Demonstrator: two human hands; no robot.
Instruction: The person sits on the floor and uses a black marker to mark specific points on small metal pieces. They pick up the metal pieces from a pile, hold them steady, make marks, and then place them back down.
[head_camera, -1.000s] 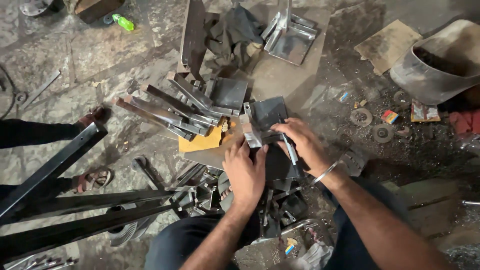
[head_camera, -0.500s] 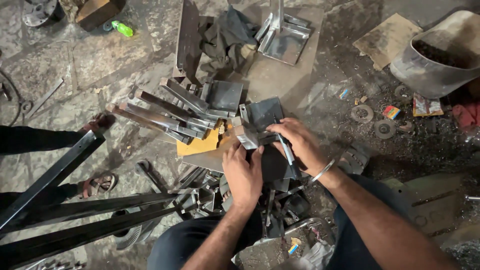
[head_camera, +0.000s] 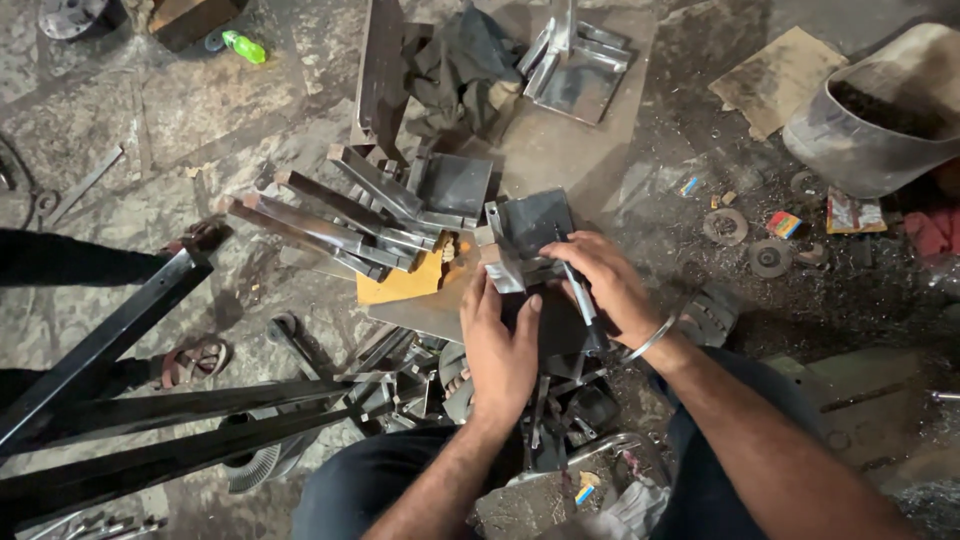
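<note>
hands meet over a small steel angle bracket (head_camera: 527, 240) resting on a flat metal plate (head_camera: 560, 150) on the workshop floor (head_camera: 200, 120). left hand (head_camera: 500, 345) lies palm down with the fingers loosely together and stretched forward, the fingertips pressing on the near, bright edge of the bracket; it pins rather than grips. right hand (head_camera: 605, 280) is curled, thumb and fingers pinched around a slim dark rod-like tool (head_camera: 580, 300), a metal bangle (head_camera: 650, 340) at its wrist. the tool's long axis runs from near the bracket's face down toward the person, slightly to the right, its far tip touching or just at the dark upright face of the bracket; whether it truly touches i cannot tell. the bracket stands with one leg upright and tilted a little, its dark face turned toward the right hand, its long edge running away to the upper right. just left of it lies a yellow scrap of card (head_camera: 405, 285), and beyond that a fanned pile of welded angle-iron pieces (head_camera: 340, 215) pointing up and left. a grey tub (head_camera: 860, 140) sits well apart at the upper right, worn grinding discs (head_camera: 725, 225) near it, and long black steel tubes (head_camera: 120, 420) cross the lower left.
</note>
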